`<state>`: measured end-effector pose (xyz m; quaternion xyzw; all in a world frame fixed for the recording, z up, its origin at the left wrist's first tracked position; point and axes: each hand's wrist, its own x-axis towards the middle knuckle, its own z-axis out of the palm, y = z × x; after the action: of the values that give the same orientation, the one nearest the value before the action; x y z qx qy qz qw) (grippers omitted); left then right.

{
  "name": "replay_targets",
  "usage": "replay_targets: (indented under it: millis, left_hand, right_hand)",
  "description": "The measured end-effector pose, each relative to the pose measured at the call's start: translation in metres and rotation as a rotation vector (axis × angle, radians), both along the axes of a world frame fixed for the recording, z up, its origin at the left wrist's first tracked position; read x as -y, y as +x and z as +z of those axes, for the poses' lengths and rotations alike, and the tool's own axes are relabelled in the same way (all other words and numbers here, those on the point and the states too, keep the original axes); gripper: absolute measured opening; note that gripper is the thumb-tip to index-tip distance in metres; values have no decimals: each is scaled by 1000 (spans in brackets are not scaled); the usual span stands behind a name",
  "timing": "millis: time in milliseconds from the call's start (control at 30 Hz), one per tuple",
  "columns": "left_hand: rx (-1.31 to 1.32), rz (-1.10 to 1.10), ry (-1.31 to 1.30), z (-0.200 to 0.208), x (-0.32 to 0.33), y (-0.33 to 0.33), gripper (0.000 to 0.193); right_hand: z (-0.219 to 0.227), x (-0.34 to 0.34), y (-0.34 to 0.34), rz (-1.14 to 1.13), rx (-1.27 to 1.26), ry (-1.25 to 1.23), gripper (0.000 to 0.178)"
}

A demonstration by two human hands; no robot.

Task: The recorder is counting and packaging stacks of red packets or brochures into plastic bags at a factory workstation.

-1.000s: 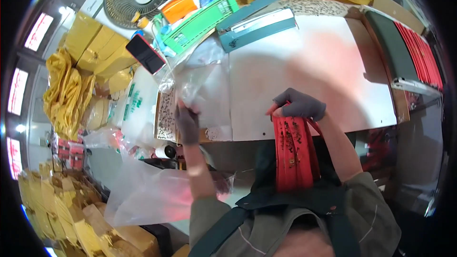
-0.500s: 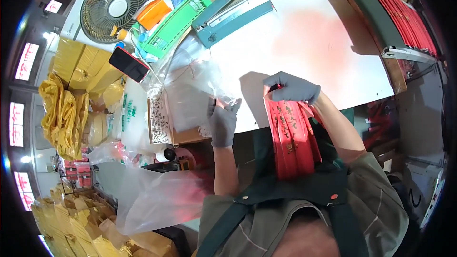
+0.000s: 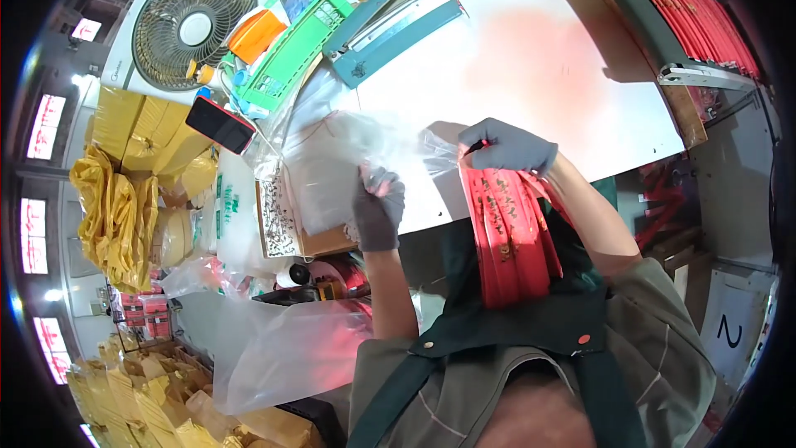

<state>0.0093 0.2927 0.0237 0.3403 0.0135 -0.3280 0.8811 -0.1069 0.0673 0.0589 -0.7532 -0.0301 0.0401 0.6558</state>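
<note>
My right hand [image 3: 512, 148], in a grey glove, is closed on the top end of a bundle of long red printed strips [image 3: 507, 232]. The strips hang down in front of my dark apron, their lower ends against it. My left hand [image 3: 379, 207], also gloved in grey, is curled with fingers pinched at the edge of a clear plastic bag [image 3: 435, 152]. The bag's thin film reaches toward my right hand and is hard to trace against the white tabletop. Beneath and left of that hand lies a stack of clear bags [image 3: 319, 191] in a shallow cardboard box.
A blue-grey bar sealer [image 3: 398, 37] stands at the back of the white table [image 3: 531, 66]. Left of it are a green basket [image 3: 298, 54], a fan [image 3: 195, 29] and a phone [image 3: 220, 126]. More red strips [image 3: 692, 12] lie at the far right beside a metal-edged fixture.
My left hand has drawn slightly left and its fingers have curled more. Clear film now spreads rightward toward my right hand, which still holds the red strips. The whole view has shifted slightly.
</note>
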Motion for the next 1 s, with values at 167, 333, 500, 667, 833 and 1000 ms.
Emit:
replay_targets:
  millis: [167,333,500,667,833,1000]
  left_hand:
    - [1056,64,739,28,47,-45,7]
    - [1864,131,523,3,61,-64,13]
    - [2001,-5,763,-31,6,-83,21]
    - [1532,-323,676,-79,-22,-140,23]
    - [755,-716,387,30,7,-79,20]
    - [1386,-279,487,163,34,1,6]
  right_hand:
    - [10,0,-10,28,48,26,15]
    - [-34,8,-12,-213,146,353,89]
    - [-66,-35,-83,-378,142,131,98]
    - [-107,-56,-165,-379,-98,227,71]
    - [-16,-10,-154,-242,45,-331,44]
    - [115,40,-92,-206,368,-1250,34]
